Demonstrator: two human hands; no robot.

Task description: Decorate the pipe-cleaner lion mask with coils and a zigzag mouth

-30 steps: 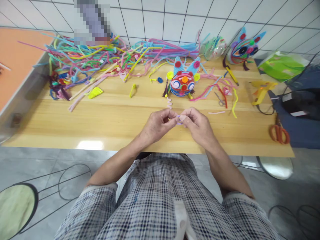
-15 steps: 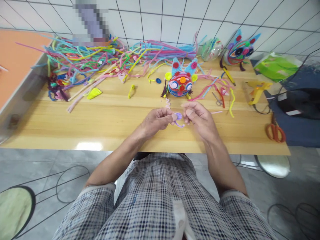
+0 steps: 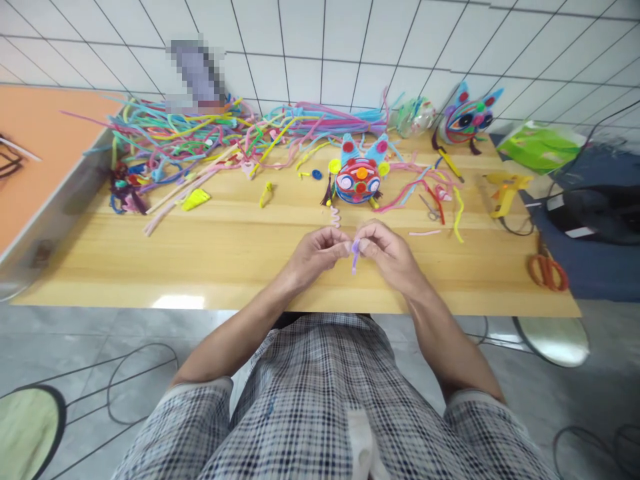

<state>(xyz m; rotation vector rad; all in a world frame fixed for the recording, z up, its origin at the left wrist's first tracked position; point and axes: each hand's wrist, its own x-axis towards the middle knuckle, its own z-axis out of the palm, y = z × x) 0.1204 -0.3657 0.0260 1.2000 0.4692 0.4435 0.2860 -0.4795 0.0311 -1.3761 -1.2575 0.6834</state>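
Purple fuzzy coil (its loose end pointing down) sits between left hand and right hand, both nearly closed, fingertips pinching it, before the blue-eared figure.

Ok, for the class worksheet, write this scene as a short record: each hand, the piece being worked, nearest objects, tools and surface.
Left hand: fingertips beside the purple coil; contact unclear
Right hand: thumb and finger pinching the purple coil
Piece: purple coil with a free tail
Nearest objects: pink squiggle and blue-eared decorated ball, beyond the hands
Tools: yellow glue gun, orange-handled scissors, both toward the right
Surface: wooden table
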